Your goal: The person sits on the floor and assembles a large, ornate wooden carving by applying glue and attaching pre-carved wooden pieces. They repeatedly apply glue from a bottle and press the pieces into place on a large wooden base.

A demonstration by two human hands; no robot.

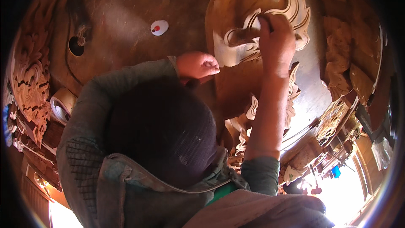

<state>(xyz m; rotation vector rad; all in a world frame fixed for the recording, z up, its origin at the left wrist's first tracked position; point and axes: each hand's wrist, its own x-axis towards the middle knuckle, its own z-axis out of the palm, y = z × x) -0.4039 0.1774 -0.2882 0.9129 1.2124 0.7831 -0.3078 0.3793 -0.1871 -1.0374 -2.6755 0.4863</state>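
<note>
A large carved wooden panel (228,8) with flame-like scrolled edges lies in front of me on the brown work surface (122,21). My right hand (277,40) presses on the raised scrollwork near its right edge, fingers bent and closed. Whatever those fingers grip is hidden beneath them. Just left of the panel's near edge, my left hand (197,65) is curled into a loose fist, and nothing shows in it. More carved scrollwork (293,97) continues on the near side, partly covered by my right forearm.
A white oval piece with a red spot (159,28) lies left of the panel. Farther left are a dark tool-like object (80,17) and a tape roll (63,104). Carved wood (31,80) stands at the left rim; pale coiled cord (332,122) lies to the right.
</note>
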